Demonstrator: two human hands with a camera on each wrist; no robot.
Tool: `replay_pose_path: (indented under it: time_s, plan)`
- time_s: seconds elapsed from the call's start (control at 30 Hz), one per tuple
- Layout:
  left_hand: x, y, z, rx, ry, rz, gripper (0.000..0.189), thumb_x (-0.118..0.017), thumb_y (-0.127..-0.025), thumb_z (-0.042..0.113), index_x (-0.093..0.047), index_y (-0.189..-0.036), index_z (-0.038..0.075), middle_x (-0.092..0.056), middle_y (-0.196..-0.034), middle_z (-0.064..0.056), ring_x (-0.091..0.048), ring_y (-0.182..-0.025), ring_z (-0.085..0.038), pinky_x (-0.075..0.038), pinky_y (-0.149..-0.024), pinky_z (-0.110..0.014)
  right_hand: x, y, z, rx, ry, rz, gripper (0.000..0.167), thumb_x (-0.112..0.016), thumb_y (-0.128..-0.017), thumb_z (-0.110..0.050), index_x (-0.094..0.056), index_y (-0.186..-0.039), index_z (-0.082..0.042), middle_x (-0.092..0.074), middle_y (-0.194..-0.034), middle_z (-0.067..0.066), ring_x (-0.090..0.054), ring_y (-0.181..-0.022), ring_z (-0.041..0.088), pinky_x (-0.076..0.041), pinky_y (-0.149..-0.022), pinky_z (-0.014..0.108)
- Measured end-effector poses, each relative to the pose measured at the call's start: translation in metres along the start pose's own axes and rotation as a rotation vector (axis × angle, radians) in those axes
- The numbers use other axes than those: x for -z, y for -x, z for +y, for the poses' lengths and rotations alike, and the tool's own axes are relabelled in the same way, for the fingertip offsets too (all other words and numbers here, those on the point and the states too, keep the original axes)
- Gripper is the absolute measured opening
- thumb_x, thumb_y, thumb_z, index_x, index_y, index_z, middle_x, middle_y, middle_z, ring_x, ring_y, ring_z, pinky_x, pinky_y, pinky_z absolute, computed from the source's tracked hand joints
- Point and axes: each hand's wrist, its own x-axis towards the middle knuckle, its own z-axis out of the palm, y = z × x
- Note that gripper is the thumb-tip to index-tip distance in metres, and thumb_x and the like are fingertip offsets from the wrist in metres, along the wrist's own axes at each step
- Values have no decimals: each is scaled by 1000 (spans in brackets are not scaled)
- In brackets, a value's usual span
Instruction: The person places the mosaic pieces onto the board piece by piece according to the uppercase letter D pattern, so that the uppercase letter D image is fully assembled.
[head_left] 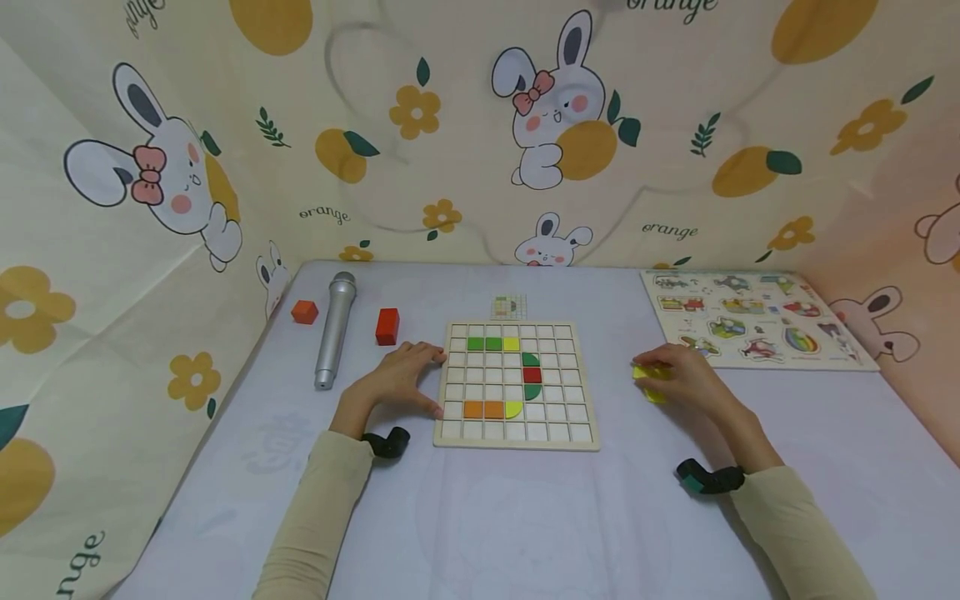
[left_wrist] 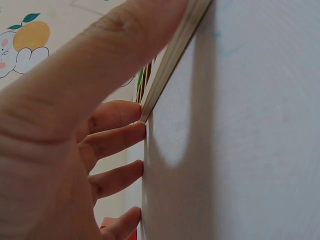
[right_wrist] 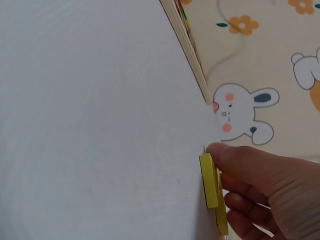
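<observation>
A wooden grid board (head_left: 517,445) lies in the middle of the white table, holding green, yellow, red and orange tiles. My left hand (head_left: 397,377) rests at the board's left edge, thumb and fingers spread; in the left wrist view the fingertips (left_wrist: 132,170) touch down beside the rim. Right of the board, my right hand (head_left: 678,379) pinches at yellow tiles (head_left: 649,393) on the table. The right wrist view shows the thumb on a yellow tile (right_wrist: 209,182), with another yellow tile partly behind it. The fingers hide part of these tiles.
A silver microphone (head_left: 336,329) lies at the left, between a small red cube (head_left: 304,312) and a red block (head_left: 387,326). Behind the board is a small grid card (head_left: 508,307). A picture board (head_left: 757,321) lies back right. Patterned cloth (head_left: 465,150) hangs behind.
</observation>
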Motion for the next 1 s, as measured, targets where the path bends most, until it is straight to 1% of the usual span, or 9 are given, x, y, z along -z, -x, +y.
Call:
replay_pose_path:
  time_s: [0.13, 0.27, 0.43, 0.5, 0.57, 0.7, 0.83, 0.93, 1.0]
  plan:
    - [0, 0, 0, -6, -2, 6, 91, -84, -60, 48, -45, -136, 16, -39, -144, -4, -30, -131, -29, -24, -109, -51, 0, -2, -4, -23, 5, -10, 28, -74, -78, -11, -69, -103, -1, -67, -102, 15, -59, -96, 31, -47, -84, 47]
    - [0, 1, 1, -3, -10, 2, 92, -84, -60, 48, -45, -136, 16, -39, -144, -3, -30, -131, -28, -25, -109, -50, -3, -6, -11, -20, -19, 18, 27, -73, -79, -10, -68, -104, -1, -67, -100, 13, -59, -93, 28, -49, -82, 45]
    - [1, 1, 1, -11, -14, 2, 91, -83, -60, 49, -45, -136, 15, -40, -144, -4, -31, -131, -29, -25, -109, -51, -11, -15, -27, 86, -76, 93, 26, -73, -77, -4, -69, -103, 0, -65, -95, 9, -59, -85, 22, -52, -73, 29]
    - [1, 2, 2, -14, -15, 4, 91, -83, -60, 49, -45, -136, 15, -40, -143, -4, -31, -130, -30, -25, -108, -52, -16, -19, -37, 120, -108, 105, 25, -73, -77, -3, -69, -102, -1, -64, -94, 9, -58, -84, 21, -51, -72, 26]
    - [1, 2, 2, -10, -14, 2, 91, -83, -60, 49, -45, -136, 16, -39, -143, -4, -30, -131, -30, -24, -109, -52, -22, -23, -48, 146, -141, 105, 26, -73, -78, -4, -69, -103, -2, -63, -94, 7, -57, -84, 20, -50, -73, 27]
    - [0, 1, 0, 0, -12, 1, 90, -83, -61, 49, -45, -136, 17, -39, -144, -3, -28, -133, -30, -22, -110, -51, -39, -33, -73, 185, -205, 88, 27, -74, -78, -7, -69, -105, -4, -62, -95, 6, -56, -85, 20, -49, -76, 35]
    - [-1, 0, -1, -5, -7, 11, 90, -83, -60, 49, -45, -136, 17, -39, -144, -2, -28, -133, -30, -23, -110, -51, -58, -43, -97, 233, -283, 78, 27, -74, -78, -7, -69, -104, -2, -63, -97, 7, -58, -87, 23, -52, -78, 42]
    - [-2, 0, -2, -8, -10, 15, 90, -83, -60, 49, -45, -136, 17, -40, -143, -1, -31, -131, -27, -25, -109, -49, -71, -50, -114, 263, -321, 72, 27, -74, -78, -7, -69, -103, 0, -63, -97, 7, -60, -89, 24, -53, -80, 43]
    - [-2, 0, -1, -9, -13, 17, 90, -83, -60, 49, -46, -136, 18, -40, -143, -1, -32, -129, -26, -26, -109, -49, -79, -54, -123, 283, -322, 65, 27, -75, -78, -8, -69, -103, 0, -64, -97, 6, -61, -90, 22, -54, -79, 41]
